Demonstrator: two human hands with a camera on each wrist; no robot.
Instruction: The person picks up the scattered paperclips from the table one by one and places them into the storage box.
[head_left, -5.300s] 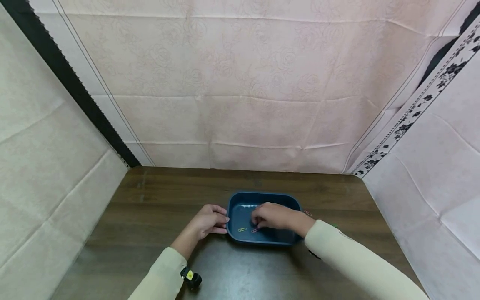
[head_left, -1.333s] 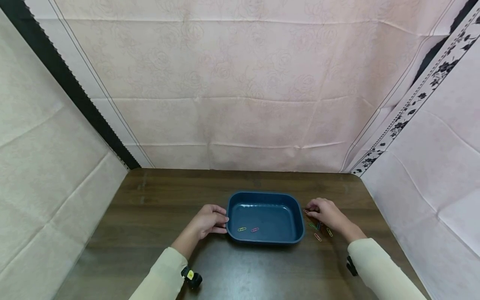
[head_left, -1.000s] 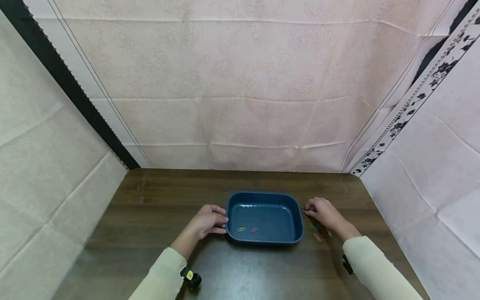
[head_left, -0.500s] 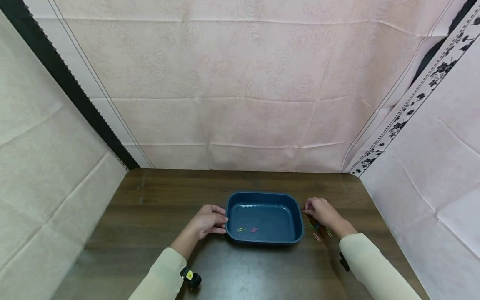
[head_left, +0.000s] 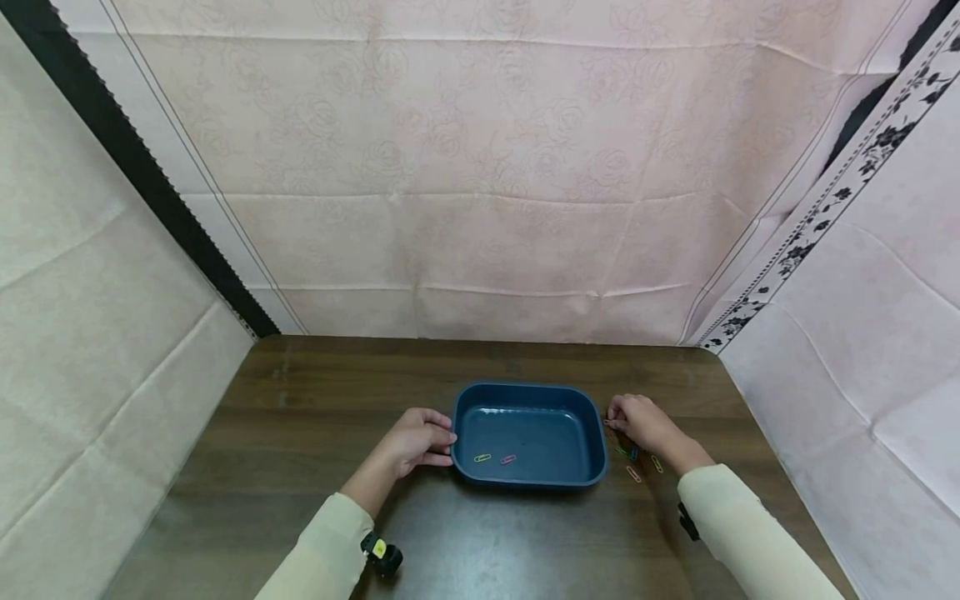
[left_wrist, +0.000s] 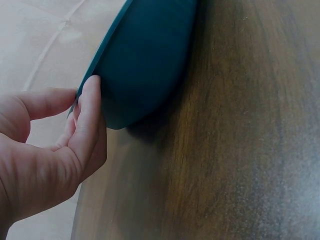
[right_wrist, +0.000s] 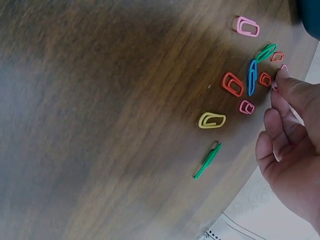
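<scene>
In the head view a blue rectangular tray sits on the table. A yellow paper clip and a pink paper clip lie in it. My left hand holds the tray's left end, and the left wrist view shows thumb and fingers pinching the rim. Just right of the tray, my right hand pinches a small pink paper clip, mostly hidden by the fingertips. Close by lie loose clips, among them a blue paper clip, a yellow paper clip and a green paper clip.
The brown wooden table reaches back to a pale cloth wall. More pale cloth stands along the left and right sides. Several other paper clips, such as an orange-red paper clip, lie under and beside my right hand.
Earliest, my right hand was inside the tray by the pink clip. It has since moved right to the loose clips, with only small shifts lately. The left hand has stayed on the tray.
</scene>
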